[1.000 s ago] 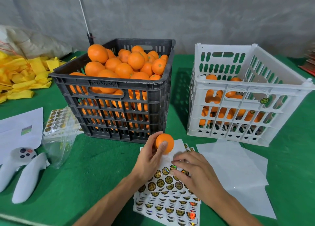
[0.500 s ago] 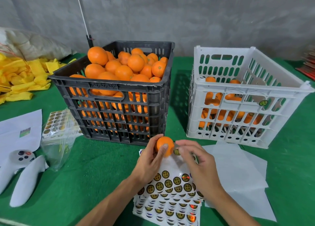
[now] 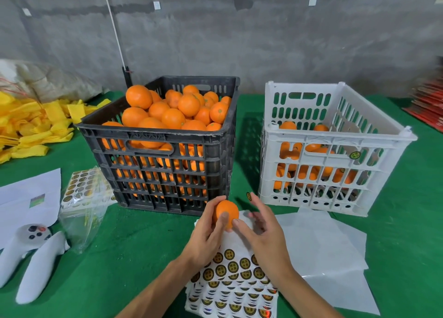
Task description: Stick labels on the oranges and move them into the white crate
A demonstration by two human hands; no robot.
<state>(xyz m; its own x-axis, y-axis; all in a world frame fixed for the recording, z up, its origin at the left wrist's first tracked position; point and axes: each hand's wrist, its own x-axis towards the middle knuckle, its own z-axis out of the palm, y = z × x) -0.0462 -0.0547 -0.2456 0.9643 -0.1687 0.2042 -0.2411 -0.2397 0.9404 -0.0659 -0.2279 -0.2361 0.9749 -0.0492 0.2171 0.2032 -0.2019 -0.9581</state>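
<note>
My left hand (image 3: 203, 236) grips one orange (image 3: 227, 209) above the stack of label sheets (image 3: 230, 284), in front of the black crate. My right hand (image 3: 263, 236) is beside the orange with its fingers spread and its thumb touching the fruit. A round black and yellow label (image 3: 248, 196) sticks to the tip of a right finger, just right of the orange. The black crate (image 3: 153, 135) is heaped with oranges (image 3: 172, 111). To its right, the white crate (image 3: 335, 140) holds several oranges low inside.
Blank white backing sheets (image 3: 323, 243) lie right of the labels. A clear bag of label sheets (image 3: 81, 197), white paper (image 3: 26, 193) and two white controllers (image 3: 36, 265) sit at the left. Yellow foam nets (image 3: 31, 123) are piled at the back left. Red items (image 3: 429, 104) are at the far right.
My right hand left the label sheet with a label on a fingertip and came up beside the orange. The left hand kept the orange and raised it a little.
</note>
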